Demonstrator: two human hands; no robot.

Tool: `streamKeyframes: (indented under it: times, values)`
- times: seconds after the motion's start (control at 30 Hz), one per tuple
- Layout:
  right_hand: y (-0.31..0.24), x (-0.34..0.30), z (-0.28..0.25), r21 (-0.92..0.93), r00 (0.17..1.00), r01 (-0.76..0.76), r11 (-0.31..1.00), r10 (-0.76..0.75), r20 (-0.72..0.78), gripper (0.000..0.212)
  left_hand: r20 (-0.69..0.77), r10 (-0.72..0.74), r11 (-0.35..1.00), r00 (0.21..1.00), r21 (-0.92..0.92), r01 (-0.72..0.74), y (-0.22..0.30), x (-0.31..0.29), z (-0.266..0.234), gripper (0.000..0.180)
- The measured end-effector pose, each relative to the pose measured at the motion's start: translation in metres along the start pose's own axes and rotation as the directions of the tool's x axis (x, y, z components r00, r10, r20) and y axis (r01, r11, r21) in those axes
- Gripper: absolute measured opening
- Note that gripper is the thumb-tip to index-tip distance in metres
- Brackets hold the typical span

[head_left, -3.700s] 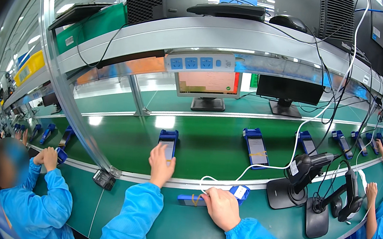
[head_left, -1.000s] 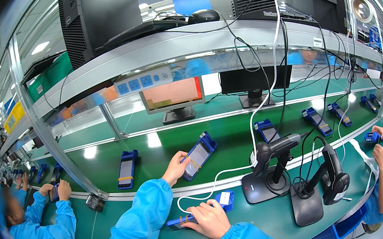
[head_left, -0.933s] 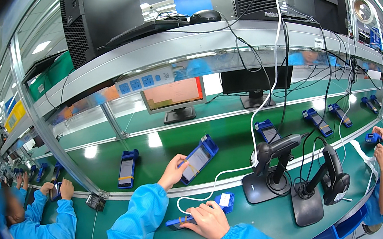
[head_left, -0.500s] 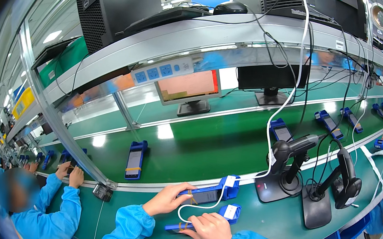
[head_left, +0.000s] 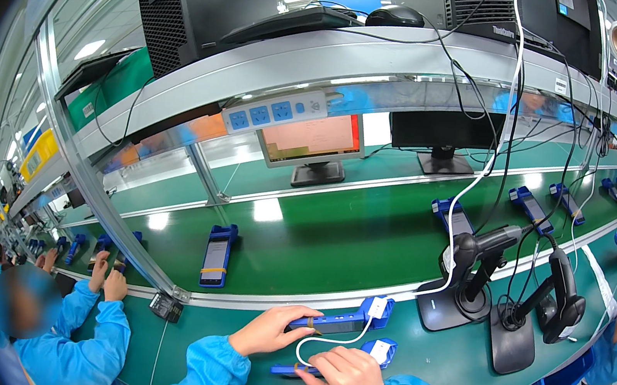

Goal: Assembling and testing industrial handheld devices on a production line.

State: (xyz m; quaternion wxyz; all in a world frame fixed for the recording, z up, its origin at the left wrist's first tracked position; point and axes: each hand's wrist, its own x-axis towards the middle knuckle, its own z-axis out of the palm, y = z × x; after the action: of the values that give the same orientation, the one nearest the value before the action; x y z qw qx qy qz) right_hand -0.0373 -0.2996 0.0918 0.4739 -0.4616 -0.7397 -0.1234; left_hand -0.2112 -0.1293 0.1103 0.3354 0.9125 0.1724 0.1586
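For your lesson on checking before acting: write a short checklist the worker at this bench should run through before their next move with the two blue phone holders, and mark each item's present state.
1. Left hand rests on the upper blue holder: ok.
2. Right hand lies over the lower blue holder, pressing it to the bench: ok.
3. White plug seated at the upper holder's end: cannot tell.
4. White cable loops between the hands, free of the fingers: cannot tell.
5. Scanner stands stand apart from both hands: ok.

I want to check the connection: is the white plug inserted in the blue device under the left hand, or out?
Inserted: the white plug sits in the right end of the blue device under the left hand.
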Motion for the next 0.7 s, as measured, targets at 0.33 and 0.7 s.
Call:
streamKeyframes:
  times: [0.33,0.7]
  values:
    - [0.009,-0.003,0.000,0.068,0.999,-0.044,0.997,0.043,0.015,0.019,-0.238,0.182,0.981,0.954,0.105,-0.161,0.028,-0.029,-0.002,0.030]
    - [0.009,-0.003,0.003,0.095,0.998,-0.060,0.994,0.057,0.027,0.016,0.103,0.067,0.991,0.992,0.108,-0.078,0.040,-0.052,0.041,0.041]
